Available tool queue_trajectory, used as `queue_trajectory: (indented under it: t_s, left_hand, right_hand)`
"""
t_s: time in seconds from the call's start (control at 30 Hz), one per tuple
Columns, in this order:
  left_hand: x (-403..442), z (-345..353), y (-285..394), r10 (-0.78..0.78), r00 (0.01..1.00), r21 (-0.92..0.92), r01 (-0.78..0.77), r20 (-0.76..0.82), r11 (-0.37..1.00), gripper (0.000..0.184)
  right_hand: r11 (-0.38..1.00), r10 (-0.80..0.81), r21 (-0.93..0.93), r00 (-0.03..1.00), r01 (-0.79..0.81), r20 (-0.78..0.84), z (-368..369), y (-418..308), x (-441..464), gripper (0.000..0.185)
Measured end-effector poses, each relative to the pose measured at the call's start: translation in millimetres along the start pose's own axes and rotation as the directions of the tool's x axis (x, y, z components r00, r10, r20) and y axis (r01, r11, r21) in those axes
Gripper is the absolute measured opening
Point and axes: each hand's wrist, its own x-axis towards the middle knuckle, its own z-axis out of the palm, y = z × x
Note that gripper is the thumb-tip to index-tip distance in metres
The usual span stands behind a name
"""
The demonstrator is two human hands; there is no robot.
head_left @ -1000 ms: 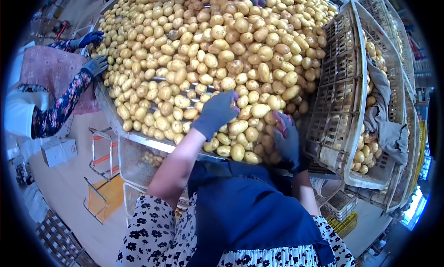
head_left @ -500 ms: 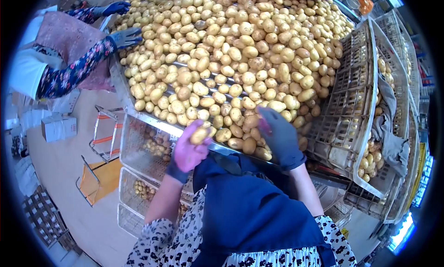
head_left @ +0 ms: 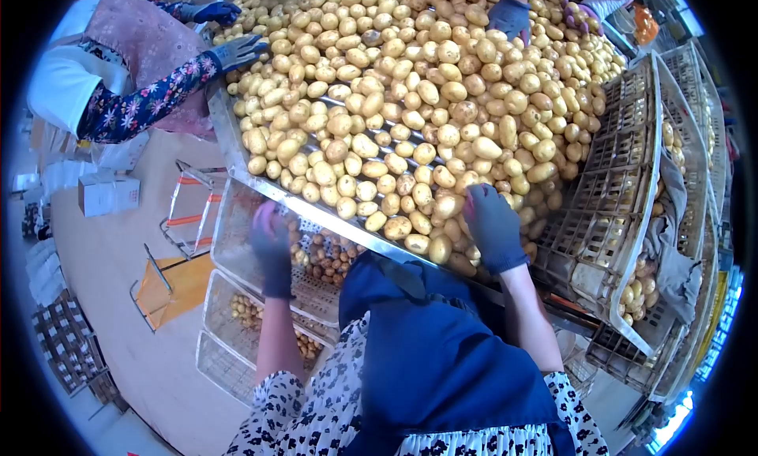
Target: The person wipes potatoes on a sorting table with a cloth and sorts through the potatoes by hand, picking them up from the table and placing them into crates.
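Observation:
Potatoes (head_left: 371, 148) cover a metal sorting table (head_left: 316, 215) with a roller bed showing through in places. My left hand (head_left: 271, 247), in a grey and pink glove, hangs over a white plastic crate (head_left: 225, 231) below the table's front edge. Its back faces me and the fingers are blurred, so what it holds, if anything, is hidden. At the near right of the pile, my right hand (head_left: 497, 231) in the same kind of glove reaches onto the potatoes. Its fingers bend down away from view, and I cannot see whether they grip one.
Stacked plastic crates (head_left: 608, 187) with potatoes and a grey cloth (head_left: 677, 270) stand at right. A co-worker's gloved hand (head_left: 239, 52) touches the pile at left; another person's gloved hand (head_left: 509, 18) reaches in at the far side. A folding chair (head_left: 170, 290) stands on the floor.
My left hand, which held a potato above the table edge, has moved left and down over the crate. My right hand stays at the pile. Another person's hand has come in at the far side.

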Motion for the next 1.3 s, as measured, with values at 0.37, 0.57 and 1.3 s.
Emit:
queue_trajectory:
  t_s: [0.37,0.57,1.3]
  left_hand:
    - [100,147,120,0.102,0.809,0.158,-0.233,0.579,0.959,0.034]
    - [116,122,135,0.052,0.668,-0.150,0.091,0.742,0.984,0.029]
    - [60,108,138,0.239,0.765,-0.032,-0.276,0.598,0.961,0.015]
  right_hand:
    - [0.969,-0.123,0.227,0.987,0.097,0.102,10,16,-26,0.024]
    - [0.789,0.066,0.609,0.996,-0.085,0.053,23,28,-23,0.018]
    - [0.948,-0.142,0.297,0.986,0.111,0.086,-32,8,35,0.029]
